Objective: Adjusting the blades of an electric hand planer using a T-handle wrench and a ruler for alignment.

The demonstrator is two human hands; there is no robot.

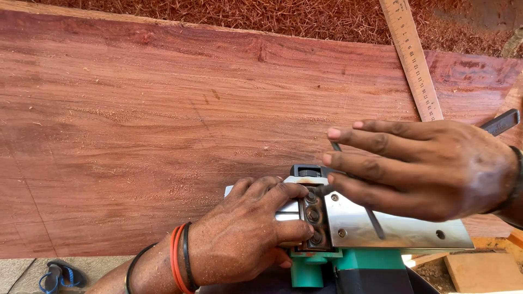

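An electric planer (381,226) with a green body lies upside down at the near edge of a wide reddish wooden slab (163,125), its shiny metal sole facing up. My left hand (245,234) grips the planer's front end, with the fingers curled beside the dark blade drum (314,218) and its bolts. My right hand (419,166) holds a thin dark wrench (504,122); its tip meets the drum's top bolt while the fingers stretch out flat over the sole.
A wooden ruler (417,60) lies across the slab at the upper right. Reddish shavings (272,13) cover the ground beyond the slab. A blue sandal (57,275) sits at the lower left, and small wood offcuts (482,269) at the lower right.
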